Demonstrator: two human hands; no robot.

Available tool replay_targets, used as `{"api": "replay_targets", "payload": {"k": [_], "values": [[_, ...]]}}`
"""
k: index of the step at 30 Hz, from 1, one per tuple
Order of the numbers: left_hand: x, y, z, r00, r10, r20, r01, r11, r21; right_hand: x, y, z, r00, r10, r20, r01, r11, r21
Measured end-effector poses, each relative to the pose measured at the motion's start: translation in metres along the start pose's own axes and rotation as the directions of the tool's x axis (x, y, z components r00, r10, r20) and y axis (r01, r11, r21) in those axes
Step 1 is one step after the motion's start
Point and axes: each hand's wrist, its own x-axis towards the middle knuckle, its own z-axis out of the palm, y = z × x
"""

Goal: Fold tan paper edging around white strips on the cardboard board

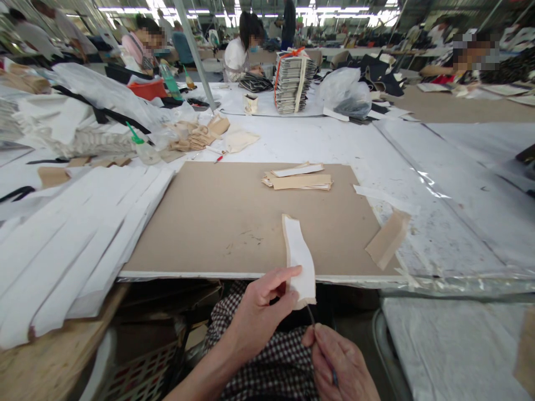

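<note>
My left hand (261, 312) pinches the lower end of a narrow white curved piece (298, 259) with a tan backing, holding it upright over the front edge of a brown cardboard work board (217, 223). My right hand (340, 362) is closed round a thin dark tool (311, 317) whose tip touches the bottom of the piece. A small stack of tan and white pieces (298, 178) lies further back on the board. A single tan strip (387, 239) lies at the board's right edge.
Long white strips (79, 234) fan over the table at left. A small green-capped bottle (142, 147) and crumpled tan pieces (196, 133) sit behind. A tied stack of cards (292, 81) and a plastic bag (345, 92) stand at the back. Other people sit at far tables.
</note>
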Motion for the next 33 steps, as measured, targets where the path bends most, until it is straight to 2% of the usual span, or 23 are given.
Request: {"api": "replay_targets", "payload": {"k": [4, 18, 33], "values": [[0.0005, -0.0002, -0.0007, 1.000, -0.009, -0.027, 0.008, 0.999, -0.037, -0.0024, 0.0019, -0.0017, 0.999, 0.006, -0.041, -0.006, 1.000, -0.005], [-0.0006, -0.0007, 0.0013, 1.000, 0.021, -0.023, -0.021, 1.000, 0.021, 0.0000, -0.0049, 0.0033, 1.000, 0.005, -0.017, -0.004, 0.998, 0.064], [0.0008, -0.0005, 0.0009, 0.999, 0.030, -0.019, -0.030, 0.999, 0.039, -0.0004, -0.0071, 0.0014, 1.000, 0.025, -0.004, -0.025, 0.998, 0.062]]}}
